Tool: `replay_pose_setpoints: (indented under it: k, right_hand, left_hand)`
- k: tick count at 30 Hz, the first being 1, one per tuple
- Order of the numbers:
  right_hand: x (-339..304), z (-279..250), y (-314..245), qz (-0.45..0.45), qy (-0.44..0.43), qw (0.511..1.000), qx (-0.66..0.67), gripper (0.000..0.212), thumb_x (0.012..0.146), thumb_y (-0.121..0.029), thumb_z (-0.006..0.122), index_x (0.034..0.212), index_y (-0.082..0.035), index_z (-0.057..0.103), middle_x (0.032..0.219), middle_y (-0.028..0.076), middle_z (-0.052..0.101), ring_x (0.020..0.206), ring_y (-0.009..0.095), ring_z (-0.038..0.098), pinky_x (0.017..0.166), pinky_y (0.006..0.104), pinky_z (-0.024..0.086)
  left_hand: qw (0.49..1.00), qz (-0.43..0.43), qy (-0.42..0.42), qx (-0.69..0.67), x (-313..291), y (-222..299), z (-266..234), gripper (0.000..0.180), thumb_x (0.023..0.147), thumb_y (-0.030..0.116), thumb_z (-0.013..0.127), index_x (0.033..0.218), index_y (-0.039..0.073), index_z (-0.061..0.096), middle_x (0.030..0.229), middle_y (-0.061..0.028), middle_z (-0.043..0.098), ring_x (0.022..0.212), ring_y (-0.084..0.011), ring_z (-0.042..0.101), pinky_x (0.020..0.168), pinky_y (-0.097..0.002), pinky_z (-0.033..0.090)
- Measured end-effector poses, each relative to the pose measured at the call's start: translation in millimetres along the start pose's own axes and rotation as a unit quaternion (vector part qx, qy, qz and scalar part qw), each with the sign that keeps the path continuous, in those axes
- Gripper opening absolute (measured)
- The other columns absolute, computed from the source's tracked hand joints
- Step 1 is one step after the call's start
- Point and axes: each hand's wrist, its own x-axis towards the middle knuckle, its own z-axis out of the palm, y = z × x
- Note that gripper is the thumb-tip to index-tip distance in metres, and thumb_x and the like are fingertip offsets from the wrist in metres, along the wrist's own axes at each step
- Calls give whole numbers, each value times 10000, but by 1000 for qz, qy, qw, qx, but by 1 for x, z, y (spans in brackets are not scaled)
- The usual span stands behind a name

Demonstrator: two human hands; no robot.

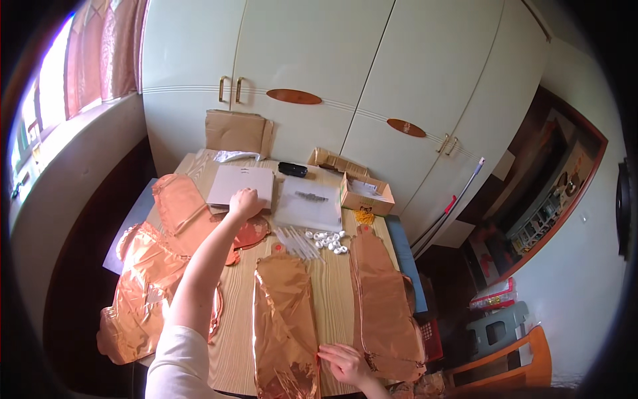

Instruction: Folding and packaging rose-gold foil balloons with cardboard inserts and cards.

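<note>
My left hand [246, 203] reaches to the near right part of a stack of pale pinkish-white cards [234, 181]. Its fingers are curled in, and what they hold, if anything, is hidden. A flat copper-coloured foil balloon [284, 312] lies lengthwise in front of me. My right hand [347, 364] rests at its right edge, fingers stretched out and touching the foil. More copper foil balloons [149, 286] are heaped at the left, partly behind my left arm. Another pile of folded foil balloons [382, 299] lies along the table's right side.
Clear plastic tubes [298, 243] and small white cup-shaped pieces [329, 241] lie mid-table beside a clear plastic bag [309, 205]. Behind are a black object [292, 169], an open cardboard box [367, 194] and cardboard [238, 133]. A wooden chair [512, 369] stands at the right.
</note>
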Motion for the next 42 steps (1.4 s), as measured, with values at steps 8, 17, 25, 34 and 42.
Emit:
replay_pose_setpoints:
  k: [8,17,25,34,42]
  right_hand:
    - [5,-2,-2,19,-15,1000,7,263,812,-9,588,1031,-48,729,1151,118,697,1089,253,664,967,415,511]
    - [7,-4,-4,22,-10,1000,1,237,817,-38,616,1024,-54,731,1144,113,701,1085,244,666,957,407,514]
    - [7,-4,-4,24,-7,1000,-2,229,818,-43,630,1024,-59,729,1143,109,701,1079,241,667,952,402,518]
    - [7,-4,-4,14,-5,1000,-3,223,813,-50,640,1017,-57,729,1129,109,704,1067,241,671,945,400,520]
    - [8,-4,-4,18,-7,1000,-3,222,808,-56,650,1012,-59,737,1117,108,710,1059,242,676,950,399,513]
  left_hand:
    - [992,-118,12,35,16,11,25,462,692,447,683,974,86,749,1040,-150,718,1013,-308,680,862,-423,533]
    - [997,11,-21,69,12,13,11,382,713,428,704,891,94,755,870,-114,736,852,-276,721,771,-386,563]
    - [942,259,-29,214,11,4,27,92,766,173,664,766,89,700,794,-108,718,771,-271,716,653,-388,570]
    - [936,315,-48,150,1,-3,9,188,754,246,721,857,94,679,840,-84,717,813,-281,701,747,-374,561]
    - [977,211,-18,-2,11,-25,-3,391,809,276,704,1153,96,657,1057,-146,698,961,-343,667,848,-425,531]
